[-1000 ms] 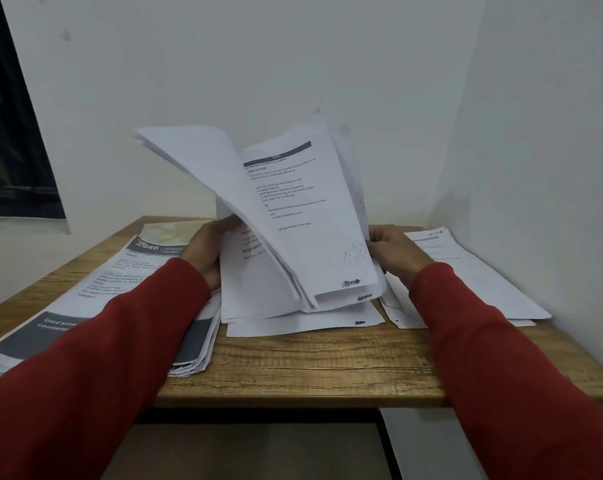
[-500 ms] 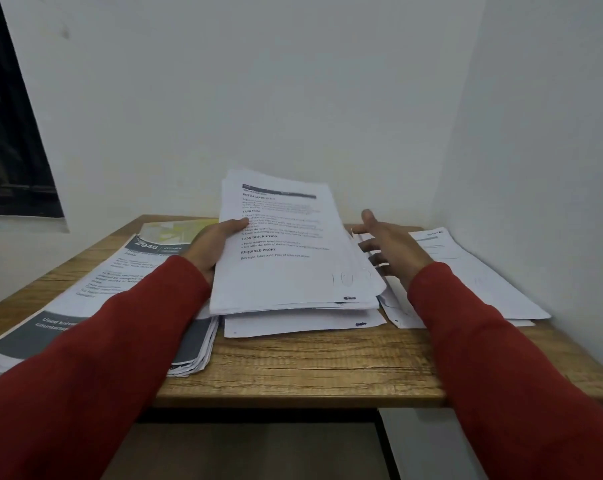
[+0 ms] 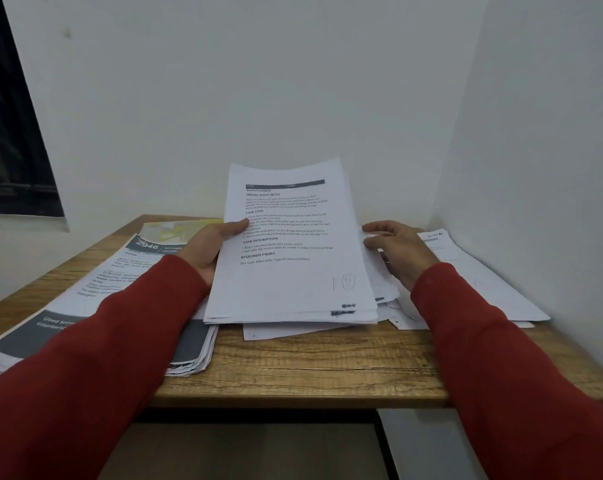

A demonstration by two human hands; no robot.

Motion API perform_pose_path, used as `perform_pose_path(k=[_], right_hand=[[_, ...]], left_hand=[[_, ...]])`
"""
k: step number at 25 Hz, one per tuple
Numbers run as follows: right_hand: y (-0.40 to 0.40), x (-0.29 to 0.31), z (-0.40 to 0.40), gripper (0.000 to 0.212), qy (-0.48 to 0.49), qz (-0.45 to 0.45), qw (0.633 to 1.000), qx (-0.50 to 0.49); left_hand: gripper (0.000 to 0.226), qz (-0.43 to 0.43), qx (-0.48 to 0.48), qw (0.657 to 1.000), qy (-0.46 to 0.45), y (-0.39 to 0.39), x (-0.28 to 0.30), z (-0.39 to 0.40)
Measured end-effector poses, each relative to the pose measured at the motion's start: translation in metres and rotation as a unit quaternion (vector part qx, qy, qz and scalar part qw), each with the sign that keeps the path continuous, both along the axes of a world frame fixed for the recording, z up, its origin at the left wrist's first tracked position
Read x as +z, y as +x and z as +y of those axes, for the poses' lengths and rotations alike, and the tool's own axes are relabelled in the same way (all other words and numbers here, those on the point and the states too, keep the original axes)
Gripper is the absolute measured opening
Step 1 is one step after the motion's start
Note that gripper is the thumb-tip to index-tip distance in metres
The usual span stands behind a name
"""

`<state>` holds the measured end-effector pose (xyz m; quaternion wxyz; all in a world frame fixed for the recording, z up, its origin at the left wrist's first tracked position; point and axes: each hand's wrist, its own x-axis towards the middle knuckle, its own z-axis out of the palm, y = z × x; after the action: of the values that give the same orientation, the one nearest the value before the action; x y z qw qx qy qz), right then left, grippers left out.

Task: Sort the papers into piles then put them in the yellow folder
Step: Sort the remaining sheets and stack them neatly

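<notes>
Papers [image 3: 293, 271] mid-tabletop, pinched at one edge only by left hand [image 3: 210, 251], right hand [image 3: 397, 251] loose and empty: liable to fan out, slide onto neighbouring piles.

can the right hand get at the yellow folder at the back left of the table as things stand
Probably not directly. The yellow folder lies mostly under the thick left pile, and the left hand with its raised sheaf of papers stands between it and the right hand.
</notes>
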<state>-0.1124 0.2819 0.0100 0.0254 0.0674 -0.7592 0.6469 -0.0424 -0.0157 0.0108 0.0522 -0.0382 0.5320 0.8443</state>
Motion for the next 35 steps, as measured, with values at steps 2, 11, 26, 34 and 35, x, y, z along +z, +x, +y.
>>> perform_pose_path(k=[2,11,26,34,35], right_hand=[[-0.006,-0.003,0.004,0.024,0.019,0.023,0.999,-0.03],[0.005,-0.006,-0.007,0.03,-0.003,-0.002,0.999,0.044],[0.022,0.004,-0.017,0.017,-0.06,0.064,0.995,0.047],[0.005,0.012,0.008,0.043,-0.045,0.16,0.955,-0.245],[0.005,0.014,0.013,0.044,-0.05,0.169,0.94,-0.291]], left_hand=[[0.033,-0.008,0.01,1.0,-0.017,-0.002,-0.001,0.001],[0.036,-0.051,0.016,0.998,-0.034,-0.004,-0.006,-0.005],[0.045,0.104,0.067,0.989,-0.085,-0.006,-0.006,-0.001],[0.03,0.128,0.155,0.972,-0.124,-0.005,-0.007,0.006],[0.029,0.129,0.153,0.973,-0.117,-0.003,-0.005,0.006]])
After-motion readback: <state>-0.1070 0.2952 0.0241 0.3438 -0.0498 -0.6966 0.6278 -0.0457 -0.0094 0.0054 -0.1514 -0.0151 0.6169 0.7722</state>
